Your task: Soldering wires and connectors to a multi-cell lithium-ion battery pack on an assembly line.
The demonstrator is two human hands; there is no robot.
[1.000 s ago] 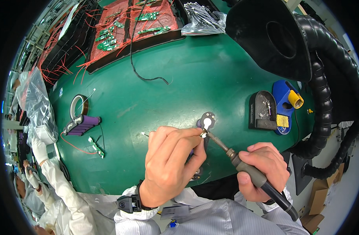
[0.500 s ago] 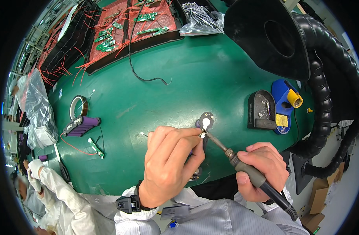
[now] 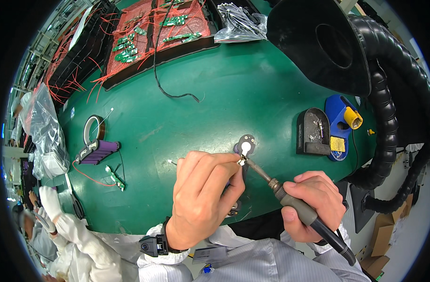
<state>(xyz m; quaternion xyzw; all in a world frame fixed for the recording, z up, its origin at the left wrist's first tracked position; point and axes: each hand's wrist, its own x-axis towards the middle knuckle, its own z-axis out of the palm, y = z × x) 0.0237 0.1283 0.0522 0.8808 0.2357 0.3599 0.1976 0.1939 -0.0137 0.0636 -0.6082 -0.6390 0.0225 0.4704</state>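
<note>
Almost nothing shifted: your left hand (image 3: 203,197) still pinches small part against round fixture (image 3: 246,145) mid-mat, right hand (image 3: 313,207) still gripping soldering iron (image 3: 276,185), tip at joint. Keep pinch steady, tip flat on pad, fingertips clear of heat.

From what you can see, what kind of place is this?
Probably an electronics assembly workshop: the right hand holds a soldering iron, trays of green circuit boards sit behind, and a black fume-extraction hose hangs beside.
</note>
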